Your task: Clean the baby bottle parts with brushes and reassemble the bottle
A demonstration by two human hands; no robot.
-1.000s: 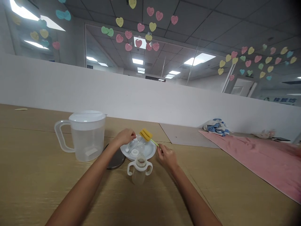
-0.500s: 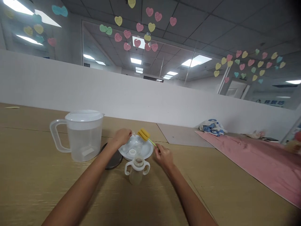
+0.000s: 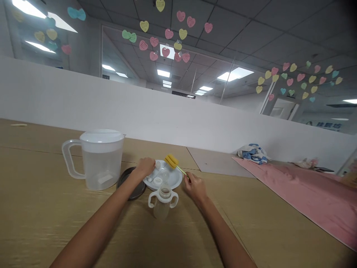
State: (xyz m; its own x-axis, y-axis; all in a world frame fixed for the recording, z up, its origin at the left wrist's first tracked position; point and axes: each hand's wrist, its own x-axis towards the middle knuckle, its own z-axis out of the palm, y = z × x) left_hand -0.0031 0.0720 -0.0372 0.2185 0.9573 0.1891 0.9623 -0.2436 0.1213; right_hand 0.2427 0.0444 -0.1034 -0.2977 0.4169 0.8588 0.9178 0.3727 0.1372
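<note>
My right hand is closed round the thin green handle of a bottle brush with a yellow sponge head. The sponge is over the far right rim of a white bowl. At the bowl's left side my left hand has its fingers drawn together. A small translucent piece shows by its fingertips; whether it is held I cannot tell. In the bowl lie a white ring and other small clear parts. A lidless baby bottle with two white handles stands upright in front of the bowl.
A large clear pitcher with a white lid stands at the left. Beside it a dark round dish lies partly behind my left forearm. To the right are a pink cloth and a crumpled blue-and-white cloth. A white wall bounds the table's back.
My left hand has moved slightly down and toward me, and the small clear piece by its fingers is lower. The brush stays in my right hand at nearly the same spot.
</note>
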